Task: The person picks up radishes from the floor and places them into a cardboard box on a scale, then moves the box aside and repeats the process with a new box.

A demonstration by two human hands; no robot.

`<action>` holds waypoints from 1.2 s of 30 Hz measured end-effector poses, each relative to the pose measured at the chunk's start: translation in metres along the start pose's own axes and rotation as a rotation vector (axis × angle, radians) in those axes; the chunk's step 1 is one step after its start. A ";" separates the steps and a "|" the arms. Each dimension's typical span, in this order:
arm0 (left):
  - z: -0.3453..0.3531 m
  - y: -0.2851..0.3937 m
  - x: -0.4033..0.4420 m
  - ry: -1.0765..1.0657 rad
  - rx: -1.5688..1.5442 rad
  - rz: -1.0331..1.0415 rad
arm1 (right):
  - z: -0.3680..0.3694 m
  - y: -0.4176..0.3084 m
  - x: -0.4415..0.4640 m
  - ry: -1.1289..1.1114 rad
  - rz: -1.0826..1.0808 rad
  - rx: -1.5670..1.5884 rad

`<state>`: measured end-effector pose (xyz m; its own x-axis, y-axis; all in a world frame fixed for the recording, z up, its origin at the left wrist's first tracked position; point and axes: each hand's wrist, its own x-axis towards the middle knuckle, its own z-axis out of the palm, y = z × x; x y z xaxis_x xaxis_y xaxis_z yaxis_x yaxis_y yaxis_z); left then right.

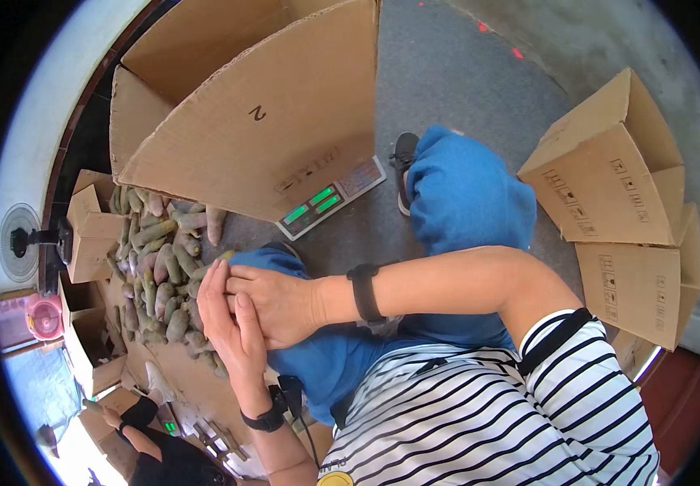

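Note:
My left hand (234,340) and my right hand (281,306) are clasped together above my left knee. The fingers of my left hand lie around the front of my right hand, and the right fingers bend against the left hand. The right fingertips are partly hidden, and no object shows between the hands. Just beyond them lies a heap of long, thick green and brownish vegetables (160,275). A digital scale (332,199) with lit green displays sits on the floor in front of me, and a large open cardboard box (285,113) stands on it.
Two open cartons (593,182) are stacked at the right by the wall. Smaller cardboard boxes (95,235) stand left of the heap. At the lower left, another person in dark clothes (168,449) sits beside a second lit scale. A pink fan (44,316) is at the far left.

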<state>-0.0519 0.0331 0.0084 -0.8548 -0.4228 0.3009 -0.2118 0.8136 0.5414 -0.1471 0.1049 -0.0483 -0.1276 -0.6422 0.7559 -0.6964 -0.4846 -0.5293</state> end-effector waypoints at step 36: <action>-0.010 0.019 0.001 -0.094 0.101 0.253 | 0.029 -0.021 -0.007 0.273 0.105 0.142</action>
<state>-0.0523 0.0438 0.0268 -0.9257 -0.1666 0.3395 -0.0285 0.9260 0.3765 -0.1108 0.1023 -0.0537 -0.3916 -0.5191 0.7597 -0.5665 -0.5146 -0.6436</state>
